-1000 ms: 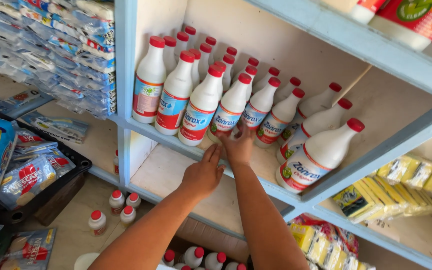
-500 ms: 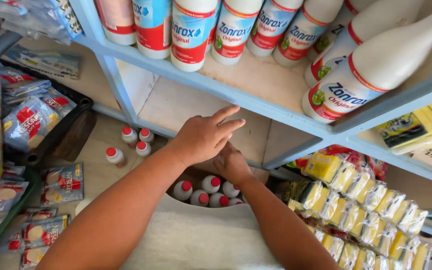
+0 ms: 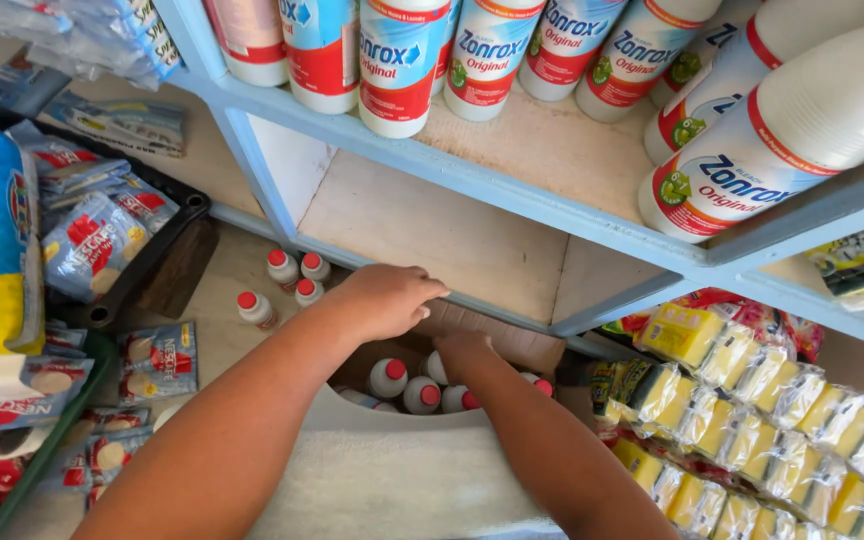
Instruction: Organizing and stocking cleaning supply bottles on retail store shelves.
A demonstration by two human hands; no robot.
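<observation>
My left hand [image 3: 384, 300] lies on the back flap of an open cardboard box [image 3: 505, 342] on the floor, with its fingers curled over the flap's edge. My right hand [image 3: 464, 352] reaches down into the box, and its fingertips are hidden among white bottles with red caps [image 3: 405, 386] standing inside. Both forearms come up from the bottom of the view. A pale rounded surface [image 3: 402, 470] hides the box's near side.
A light blue shelf unit [image 3: 512, 192] stands above the box. Its upper board carries rows of larger white bottles with red and blue labels [image 3: 398, 62]. Several small red-capped bottles [image 3: 282, 278] stand loose on the floor. Yellow sponge packs [image 3: 752, 400] lie right, sachet packets [image 3: 92, 240] left.
Both hands have come down from the shelf of large bottles to the box on the floor. The view has tilted downward and moved closer.
</observation>
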